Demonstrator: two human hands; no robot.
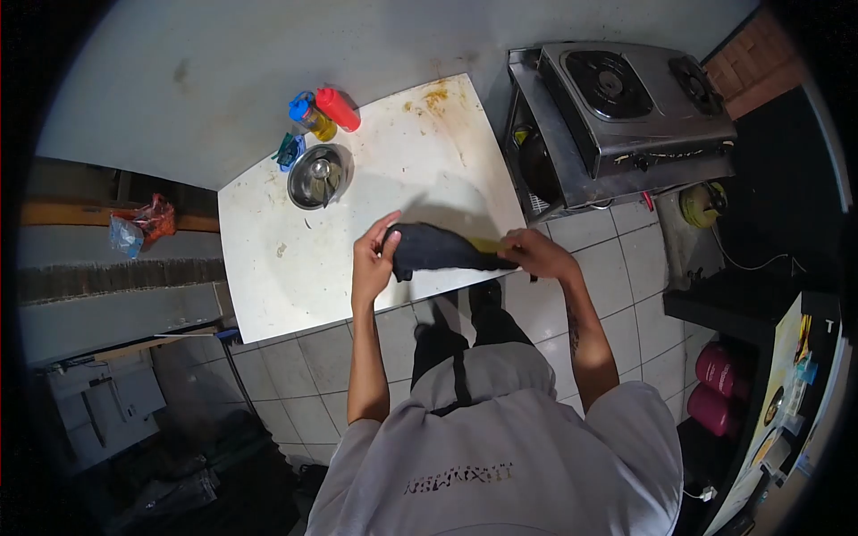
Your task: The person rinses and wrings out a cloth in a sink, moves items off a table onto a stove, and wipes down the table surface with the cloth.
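In front of me, over the near edge of the white table (304, 268), a folded piece of black cloth (440, 247) is stretched between my hands. Its exact kind I cannot make out; a yellowish-green strip shows beside its right part. My left hand (375, 253) grips the wide left end, thumb on the near face and fingers behind. The narrow right end is pinched in the closed fingers of my right hand (534, 254). A metal bowl (299, 185) with a ladle-like utensil in it rests farther back on the table.
Behind the bowl stand a red squeeze bottle (338, 109) and a blue-capped bottle (313, 118) of yellow liquid. A two-burner gas stove (643, 134) is on a metal stand at the right. A green gas cylinder (703, 204) sits on the floor beyond it.
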